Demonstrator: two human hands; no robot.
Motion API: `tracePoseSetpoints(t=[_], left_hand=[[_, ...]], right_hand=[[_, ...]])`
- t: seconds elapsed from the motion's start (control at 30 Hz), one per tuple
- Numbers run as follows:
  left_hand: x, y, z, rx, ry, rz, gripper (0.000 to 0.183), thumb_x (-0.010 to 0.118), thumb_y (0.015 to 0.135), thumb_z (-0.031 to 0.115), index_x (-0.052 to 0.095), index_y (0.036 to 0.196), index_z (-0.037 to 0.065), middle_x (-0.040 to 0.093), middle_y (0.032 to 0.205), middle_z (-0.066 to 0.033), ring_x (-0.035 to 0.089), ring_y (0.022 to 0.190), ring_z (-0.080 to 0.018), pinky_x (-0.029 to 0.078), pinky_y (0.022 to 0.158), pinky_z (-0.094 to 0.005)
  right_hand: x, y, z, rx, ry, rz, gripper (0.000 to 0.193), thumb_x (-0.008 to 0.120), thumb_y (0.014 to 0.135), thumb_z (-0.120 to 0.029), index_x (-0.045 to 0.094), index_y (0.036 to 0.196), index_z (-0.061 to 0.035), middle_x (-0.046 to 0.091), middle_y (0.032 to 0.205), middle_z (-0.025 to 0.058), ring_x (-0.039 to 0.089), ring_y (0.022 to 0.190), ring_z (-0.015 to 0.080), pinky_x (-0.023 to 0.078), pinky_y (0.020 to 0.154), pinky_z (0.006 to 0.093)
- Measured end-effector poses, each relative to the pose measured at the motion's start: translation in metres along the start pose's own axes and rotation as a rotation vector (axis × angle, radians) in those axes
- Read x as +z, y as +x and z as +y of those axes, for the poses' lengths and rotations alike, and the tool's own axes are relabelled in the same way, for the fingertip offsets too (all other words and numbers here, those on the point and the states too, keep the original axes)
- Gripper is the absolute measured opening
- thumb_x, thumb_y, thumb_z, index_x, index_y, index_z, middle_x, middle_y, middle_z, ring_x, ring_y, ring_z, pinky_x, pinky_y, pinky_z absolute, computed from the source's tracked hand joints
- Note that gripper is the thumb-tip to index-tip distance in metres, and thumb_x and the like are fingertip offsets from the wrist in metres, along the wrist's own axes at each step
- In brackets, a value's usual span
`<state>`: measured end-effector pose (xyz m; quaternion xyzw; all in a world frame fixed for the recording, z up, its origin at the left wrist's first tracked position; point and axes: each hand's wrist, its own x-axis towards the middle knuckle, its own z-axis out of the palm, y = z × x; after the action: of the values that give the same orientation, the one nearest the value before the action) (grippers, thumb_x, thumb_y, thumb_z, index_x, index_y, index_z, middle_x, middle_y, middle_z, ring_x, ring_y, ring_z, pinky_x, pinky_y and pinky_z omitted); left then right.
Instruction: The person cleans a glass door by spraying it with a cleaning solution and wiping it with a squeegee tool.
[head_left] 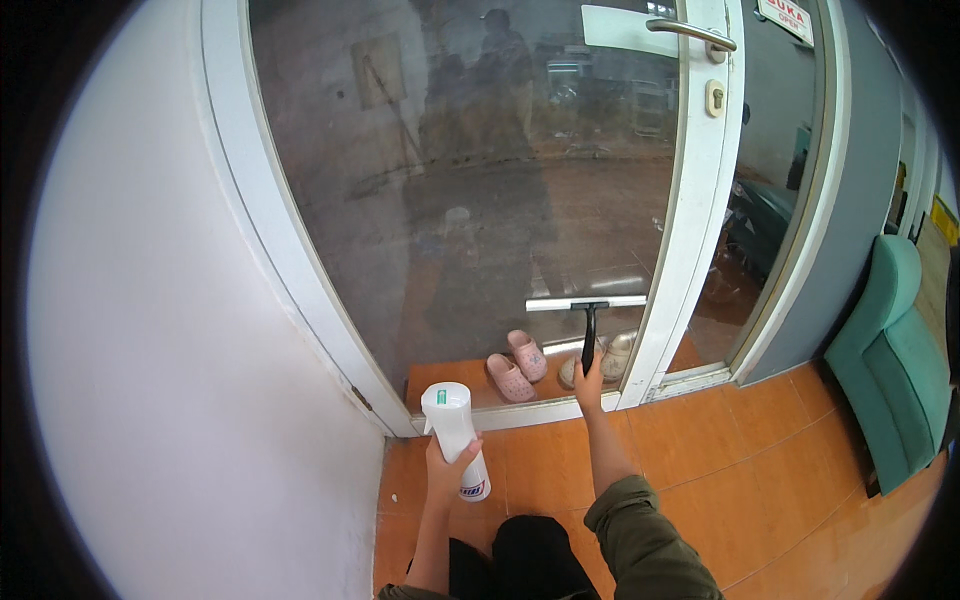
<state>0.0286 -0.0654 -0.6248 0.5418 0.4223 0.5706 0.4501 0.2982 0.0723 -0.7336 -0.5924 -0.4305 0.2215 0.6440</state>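
My left hand (447, 468) is wrapped round a white spray bottle (458, 432), held upright and slightly tilted low before the door. In my right hand (588, 382) is the black handle of a window squeegee (588, 325). Its wide, pale blade lies level across the lower right part of the glass door pane (460, 230), near the white frame; whether the rubber touches the glass cannot be made out. Reflections cover much of the pane.
Pink clogs (515, 368) and pale shoes (615, 360) show through the glass at the bottom. A metal door handle (690, 33) juts out at upper right. The white wall (130, 300) stands close on the left, a green chair (895, 370) on the right, above orange floor tiles (720, 470).
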Motion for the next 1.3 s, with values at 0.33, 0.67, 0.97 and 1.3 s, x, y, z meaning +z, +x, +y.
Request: tracePoseSetpoints(t=[0.33,0.67,0.97,1.3], left_hand=[[0.014,0.001,0.013,0.012,-0.073,-0.039,0.039,0.071,0.076,0.015,0.053,0.107,0.0,0.065,0.093,-0.009,0.06,0.082,-0.015,0.048,0.073,-0.0291],[0.021,0.001,0.035,0.042,-0.041,-0.025,0.037,0.068,0.077,0.021,0.054,0.104,0.0,0.063,0.09,-0.0095,0.06,0.083,-0.017,0.047,0.075,-0.0314],[0.015,0.008,0.029,0.057,-0.106,-0.021,0.042,0.071,0.075,0.016,0.053,0.109,-0.001,0.065,0.094,-0.01,0.062,0.085,-0.0168,0.048,0.076,-0.031],[0.008,0.017,0.002,-0.003,-0.036,-0.054,0.039,0.069,0.076,0.016,0.053,0.107,-0.001,0.064,0.093,-0.0101,0.061,0.084,-0.0169,0.048,0.076,-0.0313]], right_hand=[[-0.028,-0.014,0.014,-0.195,-0.135,0.1,0.027,0.052,0.089,-0.021,0.046,0.107,-0.0024,0.057,0.071,0.0236,0.059,0.065,0.0404,0.044,0.057,0.0439],[-0.037,0.128,-0.284,-0.447,-0.092,0.207,0.033,0.047,0.093,-0.035,0.044,0.105,-0.005,0.06,0.072,0.0239,0.06,0.071,0.0432,0.044,0.06,0.0452],[-0.012,0.122,-0.213,-0.339,-0.122,0.215,0.035,0.051,0.09,-0.031,0.044,0.105,0.0008,0.059,0.071,0.0264,0.06,0.072,0.0433,0.045,0.058,0.0452],[0.003,-0.004,0.041,-0.04,-0.129,0.104,0.027,0.055,0.086,-0.024,0.045,0.098,-0.0018,0.058,0.073,0.0244,0.06,0.072,0.0401,0.043,0.061,0.044]])
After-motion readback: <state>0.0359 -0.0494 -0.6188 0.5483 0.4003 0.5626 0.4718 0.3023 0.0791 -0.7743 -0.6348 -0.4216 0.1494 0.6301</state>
